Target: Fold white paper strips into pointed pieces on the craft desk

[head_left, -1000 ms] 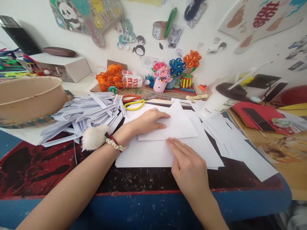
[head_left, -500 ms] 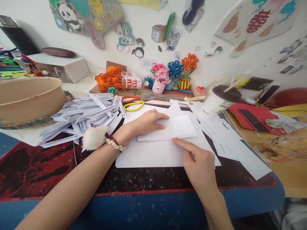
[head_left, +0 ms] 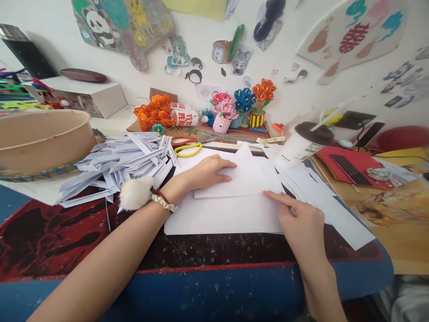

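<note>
A folded white paper [head_left: 234,184] lies on a stack of larger white sheets [head_left: 214,217]. Flat on its left part rests my left hand [head_left: 209,172], fingers spread and pointing right. My right hand [head_left: 298,217] has its index finger stretched out, its tip at the folded paper's lower right edge; the other fingers are curled, with nothing seen in them. Left of the stack is a heap of folded paper strips [head_left: 127,161]. Scissors with red and yellow handles [head_left: 187,150] lie behind my left hand.
A large tan bowl [head_left: 43,143] stands at the left. A lidded white cup with a straw [head_left: 301,145] stands at the right, beside loose paper sheets [head_left: 348,223]. Handmade flowers in small pots [head_left: 257,119] and an orange bunch [head_left: 154,114] line the back.
My right hand has slid to the right along the folded paper's lower edge, from near its middle to its right end. My left hand stays in place on the paper.
</note>
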